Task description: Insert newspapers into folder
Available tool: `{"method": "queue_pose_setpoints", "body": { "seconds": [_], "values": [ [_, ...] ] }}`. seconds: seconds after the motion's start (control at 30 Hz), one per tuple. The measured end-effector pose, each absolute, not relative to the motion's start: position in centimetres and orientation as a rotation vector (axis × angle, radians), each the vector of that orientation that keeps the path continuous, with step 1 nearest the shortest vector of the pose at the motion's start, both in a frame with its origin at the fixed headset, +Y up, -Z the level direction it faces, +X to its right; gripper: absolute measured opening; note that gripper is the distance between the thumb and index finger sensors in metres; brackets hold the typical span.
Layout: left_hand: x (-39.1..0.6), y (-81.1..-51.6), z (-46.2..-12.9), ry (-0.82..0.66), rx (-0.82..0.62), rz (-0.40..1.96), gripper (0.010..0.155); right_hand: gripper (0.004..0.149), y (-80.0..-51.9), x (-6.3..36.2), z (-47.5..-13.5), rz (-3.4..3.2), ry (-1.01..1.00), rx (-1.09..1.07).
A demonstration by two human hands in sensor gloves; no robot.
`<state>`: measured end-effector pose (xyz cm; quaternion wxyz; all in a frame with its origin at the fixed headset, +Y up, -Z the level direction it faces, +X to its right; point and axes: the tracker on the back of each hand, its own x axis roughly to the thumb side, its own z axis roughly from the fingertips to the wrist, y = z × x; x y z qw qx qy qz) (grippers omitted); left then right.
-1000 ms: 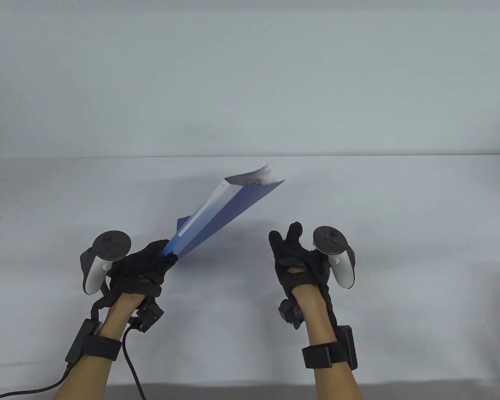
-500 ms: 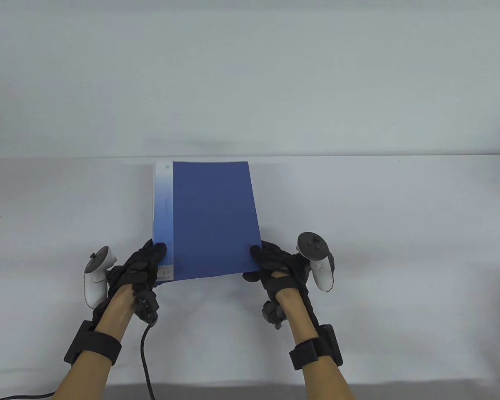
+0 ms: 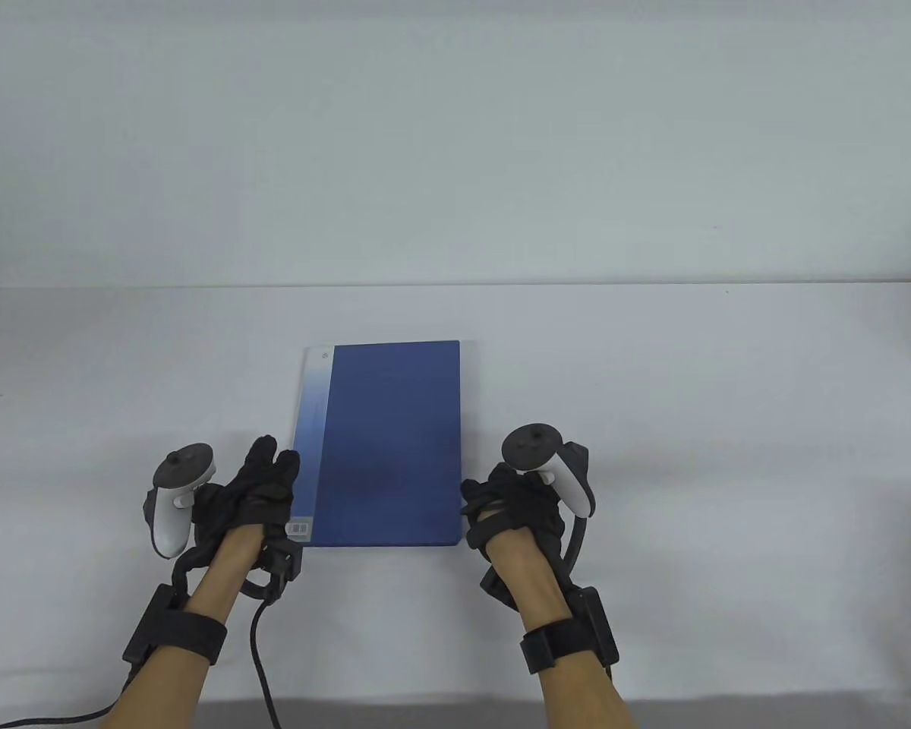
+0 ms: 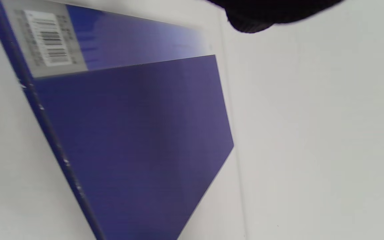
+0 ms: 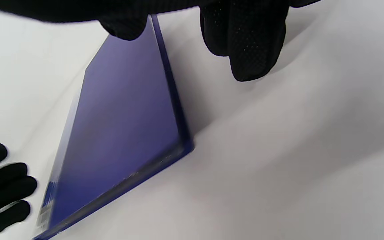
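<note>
Here, one closed blue folder (image 3: 383,444) flat on one table (image 3: 729,418), two hands (image 3: 254,493) beside it, grip unclear.

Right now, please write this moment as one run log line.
folder: closed, flat on table | left hand: beside spine edge | right hand: at right edge | newspapers: not visible

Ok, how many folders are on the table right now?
1. A closed blue plastic folder lies flat on the white table, between the left hand and the right hand. No newspapers show; any inside are hidden.
</note>
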<state>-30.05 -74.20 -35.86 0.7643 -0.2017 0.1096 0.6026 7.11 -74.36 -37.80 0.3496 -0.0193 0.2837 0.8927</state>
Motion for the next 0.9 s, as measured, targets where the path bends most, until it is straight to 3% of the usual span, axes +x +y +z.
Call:
{"method": "queue_pose_setpoints", "body": {
  "seconds": [0.13, 0.23, 0.4, 0.53, 0.7, 0.9],
  "values": [
    [-28.7, -72.2, -35.9, -0.057, -0.315, 1.505, 0.078, 0.080, -72.2, 7.4, -37.6, 2.028, 0.374, 0.164],
    [-27.6, -70.7, -35.8, -0.194, -0.242, 1.517, 0.076, 0.080, -70.1, 6.9, -37.2, 1.861, 0.201, 0.325],
    [-26.0, -68.9, -34.9, -0.260, -0.157, 1.457, 0.072, 0.077, -67.5, 5.8, -36.5, 1.867, 0.129, 0.456],
    [-25.4, -68.9, -34.7, -0.350, -0.157, 1.475, 0.072, 0.079, -67.6, 5.2, -36.6, 1.849, 0.095, 0.519],
    [-25.7, -69.1, -34.6, -0.346, -0.153, 1.472, 0.070, 0.075, -67.7, 4.8, -37.1, 1.779, -0.043, 0.540],
    [-25.5, -68.8, -34.5, -0.382, -0.146, 1.489, 0.071, 0.077, -68.0, 4.4, -36.3, 1.864, 0.053, 0.592]
  ]
}}
